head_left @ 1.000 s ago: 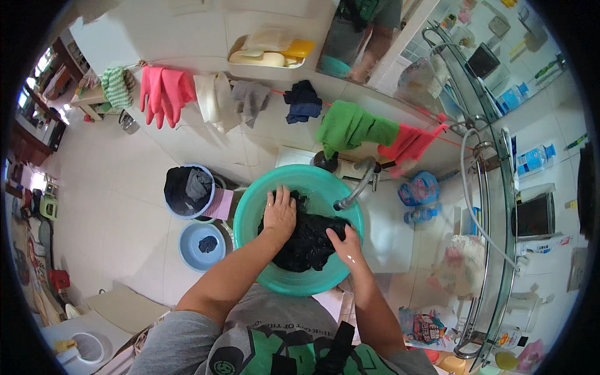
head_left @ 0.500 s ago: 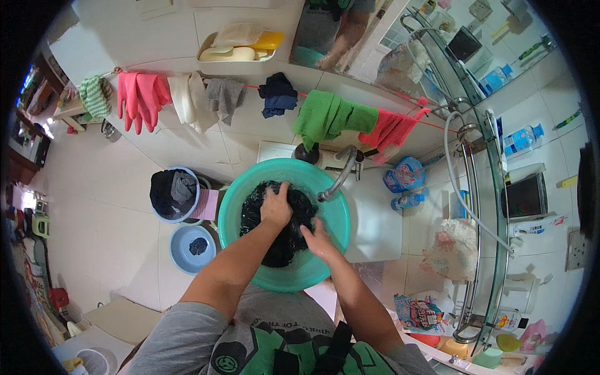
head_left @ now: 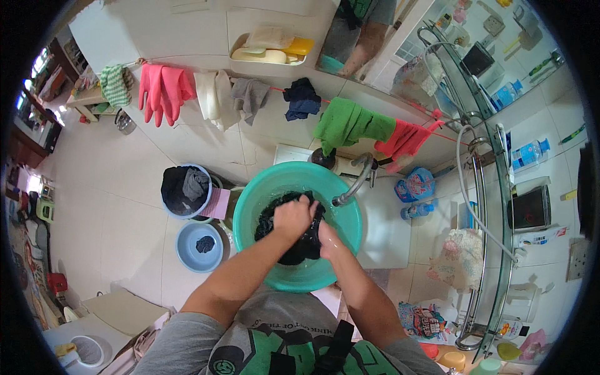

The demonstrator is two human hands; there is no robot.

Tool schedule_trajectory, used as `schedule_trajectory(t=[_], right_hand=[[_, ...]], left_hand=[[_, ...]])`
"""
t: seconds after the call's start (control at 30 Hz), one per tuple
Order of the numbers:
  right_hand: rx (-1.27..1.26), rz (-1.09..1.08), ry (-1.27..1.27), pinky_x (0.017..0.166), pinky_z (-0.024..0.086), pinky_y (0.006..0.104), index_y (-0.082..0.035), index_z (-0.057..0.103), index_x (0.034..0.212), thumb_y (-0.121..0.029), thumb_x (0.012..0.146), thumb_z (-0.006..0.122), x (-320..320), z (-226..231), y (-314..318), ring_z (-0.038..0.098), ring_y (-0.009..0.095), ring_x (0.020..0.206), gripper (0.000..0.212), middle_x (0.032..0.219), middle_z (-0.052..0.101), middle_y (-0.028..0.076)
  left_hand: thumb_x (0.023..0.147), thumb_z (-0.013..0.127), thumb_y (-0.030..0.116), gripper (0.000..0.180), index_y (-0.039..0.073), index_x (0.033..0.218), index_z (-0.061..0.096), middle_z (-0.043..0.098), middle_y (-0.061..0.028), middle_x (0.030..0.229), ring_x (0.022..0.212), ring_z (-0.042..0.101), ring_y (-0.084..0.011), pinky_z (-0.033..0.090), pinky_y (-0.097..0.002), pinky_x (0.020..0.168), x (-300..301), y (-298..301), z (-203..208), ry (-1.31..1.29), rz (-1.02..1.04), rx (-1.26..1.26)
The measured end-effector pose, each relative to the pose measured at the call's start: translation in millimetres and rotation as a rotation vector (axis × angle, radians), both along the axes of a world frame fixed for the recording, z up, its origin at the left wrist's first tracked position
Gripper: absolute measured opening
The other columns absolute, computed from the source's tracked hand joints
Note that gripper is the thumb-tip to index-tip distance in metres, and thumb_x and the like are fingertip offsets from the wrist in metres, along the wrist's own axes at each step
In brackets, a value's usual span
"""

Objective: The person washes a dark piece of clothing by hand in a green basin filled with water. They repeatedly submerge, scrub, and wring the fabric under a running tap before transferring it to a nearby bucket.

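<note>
1. Grips black cloth (head_left: 301,249) in the left hand (head_left: 296,215), closed like a fist, knuckles up over a bunched part.
2. Touches the same cloth with the right hand (head_left: 330,239), just beside the left hand and slightly lower in view; cannot tell how far closed (fingers partly hidden there).
3. Has the black cloth inside a round green basin (head_left: 249,200), spread mostly across the bottom and gathered up between both hands.
4. Stands with both forearms reaching over the near rim, gray sleeves (head_left: 181,334) ending well clear of the basin.
5. Has a curved metal faucet (head_left: 361,184) to the upper right of both hands, near a white sink (head_left: 387,228) partly covered by the basin.
6. Has, to the left, a light-blue bucket (head_left: 204,204) full of dark clothes (head_left: 181,187), a pink sheet (head_left: 215,203) just beside, and a small blue basin (head_left: 189,256) below in view, holding a dark scrap of cloth (head_left: 204,244).
7. Faces a red line (head_left: 275,89) along the tiled wall, hung with pink gloves (head_left: 165,90), a green towel (head_left: 350,125) and other cloths.
8. Has two blue bottles (head_left: 417,184) near the wall, right of the faucet.
</note>
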State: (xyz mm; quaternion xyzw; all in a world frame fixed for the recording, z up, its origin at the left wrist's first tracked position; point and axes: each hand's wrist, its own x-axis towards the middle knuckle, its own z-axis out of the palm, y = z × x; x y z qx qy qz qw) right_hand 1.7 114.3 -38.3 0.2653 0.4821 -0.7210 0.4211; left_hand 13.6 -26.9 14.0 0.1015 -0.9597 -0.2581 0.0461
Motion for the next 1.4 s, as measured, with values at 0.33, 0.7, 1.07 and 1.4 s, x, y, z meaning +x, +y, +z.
schedule_trajectory(t=[0.33,0.7,1.07,1.4], right_hand=[[1.280,0.670,1.322,0.107,0.033,0.0593,-0.002,0.044,0.138,-0.017,0.078,0.068,36.8,62.3,18.1,0.040,0.047,0.129,0.067,0.142,0.039,0.026],[1.218,0.393,1.008,0.093,0.048,0.0539,0.000,0.047,0.136,-0.022,0.091,0.060,-16.4,-41.5,-21.4,0.054,0.048,0.115,0.051,0.128,0.052,0.029],[-0.223,-0.276,-0.235,0.091,0.053,0.0450,-0.008,0.061,0.127,-0.042,0.099,0.050,-8.6,-27.1,-3.1,0.066,0.030,0.100,0.046,0.117,0.068,0.014],[1.235,0.789,1.103,0.106,0.036,0.0531,0.001,0.060,0.124,-0.023,0.075,0.074,13.2,91.7,29.8,0.036,0.044,0.135,0.056,0.149,0.036,0.024]], left_hand=[[0.079,0.074,0.047,0.094,0.031,0.157,0.023,0.024,-0.0180,0.160,0.148,0.022,-0.0382,0.019,-0.0683,0.113,-1.5,-14.5,9.7,-0.233,-0.561,-0.465],[0.088,0.063,0.029,0.060,0.014,0.144,0.048,0.058,-0.0259,0.121,0.105,0.064,-0.0427,0.052,-0.0530,0.086,-32.0,-18.0,-71.4,-0.400,0.171,0.468],[0.087,0.070,0.040,0.037,0.007,0.103,0.062,0.071,-0.0218,0.084,0.077,0.070,-0.0405,0.056,-0.0513,0.071,0.2,9.6,10.1,-0.127,-0.048,0.214],[0.081,0.069,0.056,0.085,0.004,0.145,0.046,0.029,-0.0178,0.154,0.144,0.025,-0.0347,0.023,-0.0638,0.111,10.0,-30.8,28.1,-0.291,-0.239,-0.518]])
